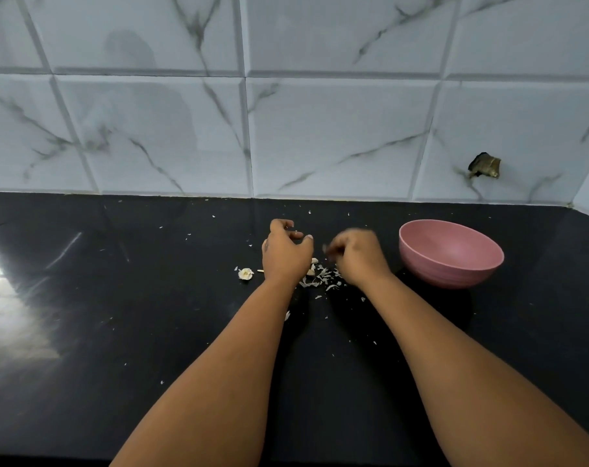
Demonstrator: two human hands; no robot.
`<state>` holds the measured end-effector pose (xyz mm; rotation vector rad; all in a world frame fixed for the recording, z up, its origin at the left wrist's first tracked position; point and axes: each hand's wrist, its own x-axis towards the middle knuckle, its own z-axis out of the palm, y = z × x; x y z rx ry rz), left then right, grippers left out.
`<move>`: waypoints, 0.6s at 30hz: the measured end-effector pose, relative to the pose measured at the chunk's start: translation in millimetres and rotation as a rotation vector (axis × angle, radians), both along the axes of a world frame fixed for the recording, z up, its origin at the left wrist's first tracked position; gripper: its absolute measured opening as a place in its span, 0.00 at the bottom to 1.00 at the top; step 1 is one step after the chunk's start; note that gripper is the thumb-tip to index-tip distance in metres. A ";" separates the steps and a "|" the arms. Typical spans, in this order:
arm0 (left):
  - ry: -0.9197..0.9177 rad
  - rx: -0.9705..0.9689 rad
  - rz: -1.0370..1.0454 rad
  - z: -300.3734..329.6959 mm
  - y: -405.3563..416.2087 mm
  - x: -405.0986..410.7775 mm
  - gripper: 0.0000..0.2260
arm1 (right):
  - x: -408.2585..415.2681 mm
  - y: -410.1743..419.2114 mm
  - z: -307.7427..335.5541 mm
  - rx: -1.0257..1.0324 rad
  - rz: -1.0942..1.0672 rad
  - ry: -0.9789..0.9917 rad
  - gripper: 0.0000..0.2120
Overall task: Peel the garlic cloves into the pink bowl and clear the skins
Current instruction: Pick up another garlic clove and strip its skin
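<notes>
Hovering over garlic skins (321, 277) beside the pink bowl (451, 252), left hand (285, 252) hung loosely curled, empty; right hand's (359, 256) grip blurred, unclear.

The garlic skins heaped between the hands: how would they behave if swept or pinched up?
The garlic skins look thin and flaky, so probably very light and floppy. Flecks lie scattered across the black counter, so a sweep would likely scatter some rather than move them together. Pinching would probably catch only a few.
</notes>
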<state>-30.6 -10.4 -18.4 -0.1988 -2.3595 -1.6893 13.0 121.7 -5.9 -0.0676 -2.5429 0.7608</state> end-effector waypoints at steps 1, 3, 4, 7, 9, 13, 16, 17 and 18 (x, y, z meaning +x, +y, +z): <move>0.000 0.001 -0.001 -0.3 0.3 -0.3 0.14 | -1.3 -1.1 -1.4 0.014 0.007 -0.075 0.06; 0.008 -0.008 -0.005 -1.4 1.2 1.0 0.14 | -1.9 -4.8 -2.5 0.028 0.003 -0.093 0.07; 0.012 -0.015 -0.006 -2.0 1.3 1.8 0.14 | -1.3 -6.4 -1.9 0.029 0.004 -0.002 0.07; 0.010 -0.018 -0.001 -1.2 0.9 1.0 0.12 | -2.3 -6.5 -1.9 0.011 0.017 0.071 0.08; 0.009 -0.010 -0.007 -0.9 1.5 2.6 0.11 | -2.1 -4.5 -7.3 0.035 0.002 -0.133 0.10; 0.010 0.006 -0.023 -2.4 2.7 5.9 0.07 | -0.6 -1.3 -2.2 -0.213 -0.032 0.111 0.07; 0.067 0.088 -0.021 0.9 5.1 7.2 0.04 | 4.3 2.8 8.8 -0.947 0.063 0.244 0.07; 0.100 0.129 -0.023 2.6 6.1 8.9 0.05 | 6.9 0.9 11.0 -1.202 0.149 0.233 0.08; 0.129 0.164 -0.028 3.7 6.8 11.2 0.06 | 9.8 -0.9 12.5 -1.393 0.222 0.214 0.08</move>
